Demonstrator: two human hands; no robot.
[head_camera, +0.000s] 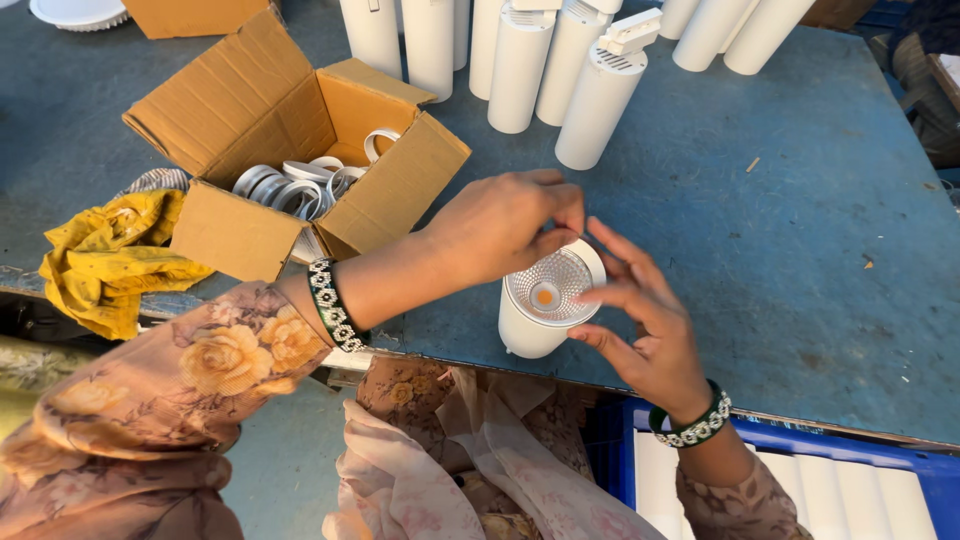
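A white cylindrical lamp housing (528, 328) stands near the front edge of the blue table (780, 230), its open end up, showing a ribbed clear reflector with an orange dot (546, 294) in the middle. My left hand (500, 225) reaches over from the left, fingertips pinched at the housing's top rim. My right hand (645, 320) cups the housing from the right, fingers spread against the rim and side. Both wrists wear beaded bracelets.
An open cardboard box (300, 150) with several white rings (295, 185) sits at the left. A yellow cloth (110, 255) lies beside it. Several white cylinder housings (560, 60) stand at the back. A blue crate (850, 490) with white pieces is below the table edge.
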